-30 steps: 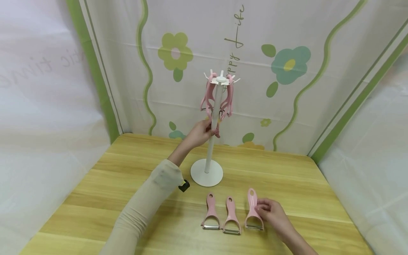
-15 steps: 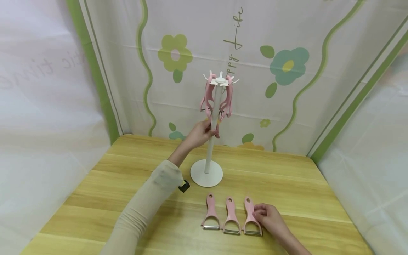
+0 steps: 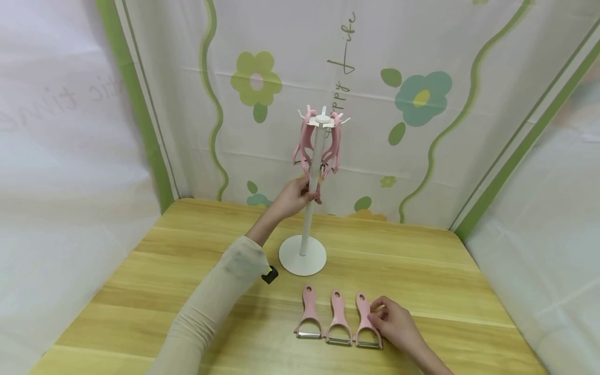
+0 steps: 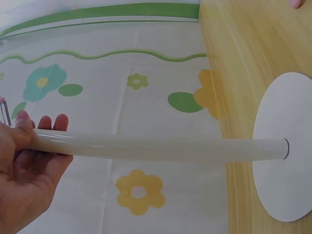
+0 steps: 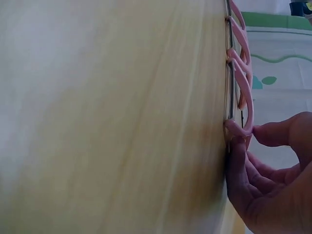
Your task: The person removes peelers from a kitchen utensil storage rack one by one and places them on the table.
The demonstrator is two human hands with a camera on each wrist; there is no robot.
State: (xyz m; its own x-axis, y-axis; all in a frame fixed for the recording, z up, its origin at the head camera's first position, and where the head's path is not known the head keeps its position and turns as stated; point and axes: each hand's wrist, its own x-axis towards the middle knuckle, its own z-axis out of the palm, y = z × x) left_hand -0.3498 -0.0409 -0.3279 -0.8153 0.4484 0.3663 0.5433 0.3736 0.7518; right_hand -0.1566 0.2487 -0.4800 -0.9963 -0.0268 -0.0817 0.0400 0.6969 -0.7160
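Observation:
My left hand (image 3: pixel 292 199) grips the upright pole (image 3: pixel 307 225) of a white stand, its fingers curled round the pole in the left wrist view. Pink peelers (image 3: pixel 307 139) hang by their handles from the hooked top (image 3: pixel 323 120) of the stand. On the table in front of the base lie a left peeler (image 3: pixel 309 302), a middle peeler (image 3: pixel 338 307) and a right peeler (image 3: pixel 363 309), side by side with blades towards me. My right hand (image 3: pixel 396 324) pinches the right peeler between thumb and fingers, as the right wrist view shows.
The stand's round white base (image 3: pixel 302 265) rests on the wooden table (image 3: pixel 422 276). A patterned curtain (image 3: pixel 281 31) closes off the back and sides. A small black object (image 3: pixel 269 274) sits at my left sleeve (image 3: pixel 241 260).
My right hand has moved the right peeler left and slightly towards me, and straightened it into line beside the middle one. The left hand keeps its hold on the pole.

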